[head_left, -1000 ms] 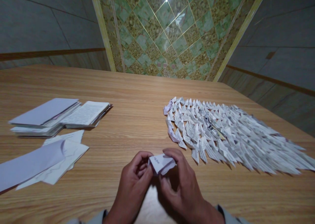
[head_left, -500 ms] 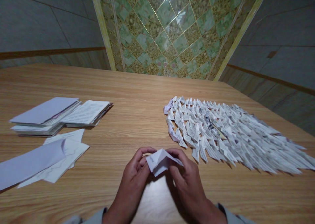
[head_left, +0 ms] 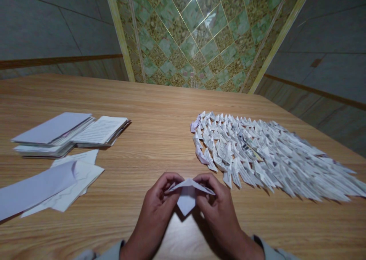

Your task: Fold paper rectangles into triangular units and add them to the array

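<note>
A small folded white paper [head_left: 187, 201] is held between my two hands near the front of the table. My left hand [head_left: 160, 204] pinches its left side, with thumb and fingers closed on it. On the opposite side, the fingers of my right hand [head_left: 219, 206] grip the right edge. The paper has a peaked top edge, side flaps spread toward both hands, and a pointed flap hanging down in the middle. Beyond my right hand, many small folded paper boats [head_left: 251, 149] lie in tight rows.
Two stacks of paper, one plain-topped [head_left: 54, 128] and one printed [head_left: 101, 130], sit at the left of the wooden table [head_left: 148, 103]. Loose sheets [head_left: 37, 187] lie in front of them. Tiled walls rise beyond the table.
The folded paper has tilted between my hands; its side flaps are now spread more evenly and its middle flap points downward. My fingers have shifted slightly on it.
</note>
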{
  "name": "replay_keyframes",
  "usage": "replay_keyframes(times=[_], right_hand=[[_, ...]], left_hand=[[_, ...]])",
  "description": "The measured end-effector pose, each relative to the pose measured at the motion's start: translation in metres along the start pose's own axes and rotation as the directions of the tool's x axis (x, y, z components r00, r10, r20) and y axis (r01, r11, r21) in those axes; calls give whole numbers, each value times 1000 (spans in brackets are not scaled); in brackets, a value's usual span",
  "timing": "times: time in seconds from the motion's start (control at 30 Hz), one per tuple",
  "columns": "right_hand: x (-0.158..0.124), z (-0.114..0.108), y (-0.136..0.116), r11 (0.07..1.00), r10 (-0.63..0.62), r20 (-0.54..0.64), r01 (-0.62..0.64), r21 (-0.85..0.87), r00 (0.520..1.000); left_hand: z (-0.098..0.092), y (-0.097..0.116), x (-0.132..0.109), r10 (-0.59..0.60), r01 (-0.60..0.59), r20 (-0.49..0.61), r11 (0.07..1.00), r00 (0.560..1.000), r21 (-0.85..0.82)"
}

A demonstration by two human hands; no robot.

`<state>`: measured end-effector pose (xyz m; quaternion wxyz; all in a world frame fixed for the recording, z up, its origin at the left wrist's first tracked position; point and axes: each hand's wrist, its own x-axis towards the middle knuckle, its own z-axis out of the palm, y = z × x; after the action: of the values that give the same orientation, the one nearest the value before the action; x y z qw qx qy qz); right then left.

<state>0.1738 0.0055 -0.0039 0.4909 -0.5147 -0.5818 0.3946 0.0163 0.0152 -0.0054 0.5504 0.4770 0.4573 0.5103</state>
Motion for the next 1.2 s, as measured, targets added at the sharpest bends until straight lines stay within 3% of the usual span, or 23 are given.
replay_keyframes(times=[0.17, 0.3, 0.43, 0.7, 0.9, 1.07, 1.2], right_hand=[[1, -2, 3, 996, 48, 26, -50, 72, 999], [4, -2, 6, 960, 104, 51, -113, 256, 993], [7, -1, 8, 925, 128, 50, -137, 354, 991], [4, -1, 9, 941, 114, 76, -132, 311, 991], [10, -6, 6, 976, 111, -65, -96, 194, 992], [13, -14, 0, 949, 169, 87, -186, 253, 982], [13, -16, 0, 899, 219, 203, -278, 339, 954]], left_hand=[[0, -1, 1, -98, 97, -1, 988, 995, -116], [-1, -5, -1, -218, 234, 87, 918, 972, -321], [0, -5, 0, -243, 285, 159, 889, 957, -358], [1, -7, 1, -234, 269, 135, 886, 963, -377], [-3, -7, 3, -203, 223, 93, 915, 975, -336], [-9, 3, 11, -167, 148, -36, 940, 985, -309], [-12, 5, 17, -149, 133, -32, 944, 988, -301]])
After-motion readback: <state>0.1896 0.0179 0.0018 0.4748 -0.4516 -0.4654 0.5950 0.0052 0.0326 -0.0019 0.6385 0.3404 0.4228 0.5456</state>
